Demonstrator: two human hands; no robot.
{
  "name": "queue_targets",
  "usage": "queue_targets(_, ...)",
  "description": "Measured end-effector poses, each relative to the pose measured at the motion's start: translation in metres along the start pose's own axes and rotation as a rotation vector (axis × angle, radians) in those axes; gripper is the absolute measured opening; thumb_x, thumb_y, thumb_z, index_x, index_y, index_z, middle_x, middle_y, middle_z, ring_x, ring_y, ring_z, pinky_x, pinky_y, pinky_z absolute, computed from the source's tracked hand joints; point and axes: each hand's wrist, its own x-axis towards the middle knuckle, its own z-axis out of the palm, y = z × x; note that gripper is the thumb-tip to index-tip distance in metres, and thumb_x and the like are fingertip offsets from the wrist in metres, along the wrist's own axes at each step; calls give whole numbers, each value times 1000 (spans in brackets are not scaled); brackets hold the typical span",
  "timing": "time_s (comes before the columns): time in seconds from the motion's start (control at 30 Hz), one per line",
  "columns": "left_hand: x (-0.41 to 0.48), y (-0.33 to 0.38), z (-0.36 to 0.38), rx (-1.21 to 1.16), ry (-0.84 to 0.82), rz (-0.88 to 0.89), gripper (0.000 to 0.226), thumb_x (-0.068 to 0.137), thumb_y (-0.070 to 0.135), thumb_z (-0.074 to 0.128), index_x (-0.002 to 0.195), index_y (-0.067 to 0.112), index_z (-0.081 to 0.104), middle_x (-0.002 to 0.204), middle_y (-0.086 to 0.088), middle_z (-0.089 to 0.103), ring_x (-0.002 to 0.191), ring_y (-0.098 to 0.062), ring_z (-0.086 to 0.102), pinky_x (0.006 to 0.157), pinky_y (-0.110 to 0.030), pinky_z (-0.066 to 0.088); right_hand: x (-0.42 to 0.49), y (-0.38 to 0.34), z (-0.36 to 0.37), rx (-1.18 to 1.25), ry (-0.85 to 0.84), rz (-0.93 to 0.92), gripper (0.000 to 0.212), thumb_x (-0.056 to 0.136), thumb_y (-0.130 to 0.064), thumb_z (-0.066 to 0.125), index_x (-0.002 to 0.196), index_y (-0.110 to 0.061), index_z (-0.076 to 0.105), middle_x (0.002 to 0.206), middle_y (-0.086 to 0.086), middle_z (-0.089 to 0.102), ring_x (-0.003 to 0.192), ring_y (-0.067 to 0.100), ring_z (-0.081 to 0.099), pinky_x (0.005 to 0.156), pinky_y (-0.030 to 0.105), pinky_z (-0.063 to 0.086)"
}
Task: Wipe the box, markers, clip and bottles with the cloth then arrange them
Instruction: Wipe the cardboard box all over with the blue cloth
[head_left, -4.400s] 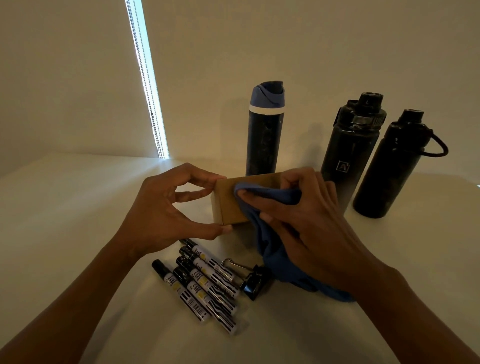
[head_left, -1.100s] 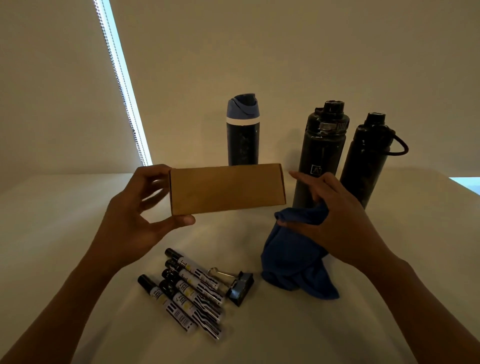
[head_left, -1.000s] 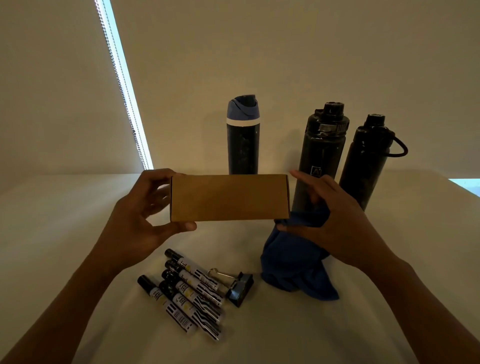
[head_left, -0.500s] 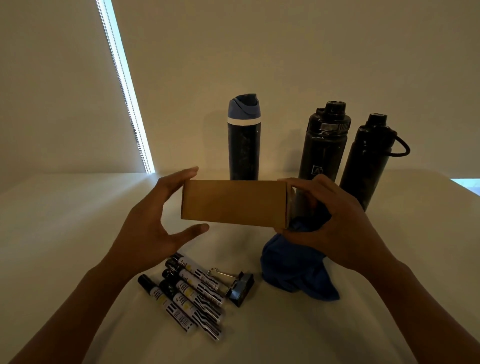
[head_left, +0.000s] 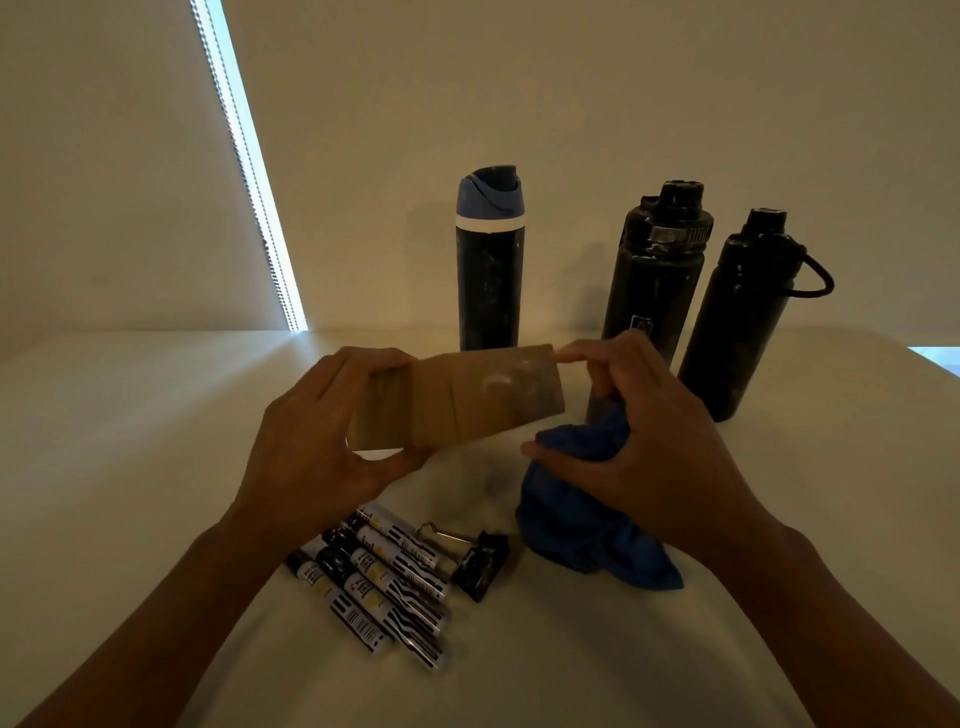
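Note:
A brown cardboard box (head_left: 462, 397) is held above the table, tilted, with pale smudges on its right half. My left hand (head_left: 317, 441) grips its left end. My right hand (head_left: 649, 436) holds the bunched blue cloth (head_left: 582, 514) and touches the box's upper right corner with a fingertip. Several black-and-white markers (head_left: 384, 577) lie side by side near the front, with a black binder clip (head_left: 478, 564) beside them. Three dark bottles stand at the back: one with a blue lid (head_left: 488, 260), a wide one (head_left: 657, 270) and one with a loop handle (head_left: 737, 312).
The white table (head_left: 130, 441) meets a plain wall behind the bottles. A bright strip of window with a bead chain (head_left: 249, 171) runs down at the back left. The table's right corner (head_left: 930, 358) lies past the bottles.
The box has turned to show a smudged face and tilted down to the left. My left hand has closed on its left end; my right hand has slid from the end to the top corner.

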Motion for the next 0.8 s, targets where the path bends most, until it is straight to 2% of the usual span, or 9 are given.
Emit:
queue_targets(0.1, -2, -9, -3, -35, -11, -99, 81, 72, 54, 92, 136, 21, 55, 131, 11, 60, 115, -9, 59, 93, -39, 58, 3, 4, -5, 34, 99, 10, 33, 80, -40, 82, 92, -22, 57, 88, -11, 48, 75, 9, 52, 67, 20, 45)
queue_targets(0.2, -3, -11, 1, -151, -57, -172, 85, 72, 49, 92, 139, 19, 51, 135, 9, 58, 123, -9, 59, 99, -41, 58, 3, 11, -4, 12, 0, 55, 24, 83, -43, 78, 82, -27, 60, 84, -13, 52, 75, 9, 56, 69, 25, 49)
queue_targets(0.3, -4, -14, 3, -261, -89, -224, 86, 71, 43, 91, 142, 25, 47, 138, 14, 56, 127, 0, 55, 102, -27, 54, 0, 18, -9, 111, -117, 150, 19, 83, -41, 77, 93, -34, 62, 93, -14, 56, 87, 8, 60, 77, 26, 53)
queue_targets(0.4, -4, -15, 3, -368, -87, -254, 88, 71, 36, 91, 139, 49, 38, 136, 33, 50, 126, 14, 50, 94, -5, 48, -2, 19, -16, 341, -245, 242, 34, 84, -22, 78, 109, -35, 58, 111, -16, 59, 107, 4, 62, 92, 28, 55)
queue_targets(0.47, -4, -16, 3, -391, -96, -264, 90, 71, 35, 91, 136, 57, 33, 135, 39, 48, 125, 19, 48, 91, 0, 45, -1, 21, -16, 431, -293, 275, 41, 86, -14, 76, 115, -34, 55, 117, -16, 62, 115, 0, 61, 96, 26, 54)
queue_targets(0.57, -5, -17, 3, -387, -101, -256, 89, 70, 36, 90, 136, 56, 34, 134, 41, 48, 125, 21, 47, 93, 1, 43, -1, 23, -7, 489, -310, 308, 45, 86, -9, 75, 117, -35, 55, 120, -20, 63, 116, -6, 59, 92, 17, 52)
queue_targets(0.7, -6, -22, 3, -351, -93, -232, 89, 70, 35, 91, 135, 57, 34, 131, 46, 47, 124, 22, 47, 94, 2, 41, -4, 25, 4, 397, -256, 311, 46, 82, -18, 81, 117, -35, 55, 120, -21, 59, 110, -8, 60, 84, 11, 53)
queue_targets(0.8, -5, -25, 1, -324, -82, -216, 88, 70, 37, 91, 135, 57, 35, 132, 44, 47, 125, 20, 47, 96, 1, 41, -4, 30, 6, 165, -253, 269, 46, 80, -40, 81, 118, -35, 54, 117, -22, 52, 100, -4, 62, 80, 16, 56)
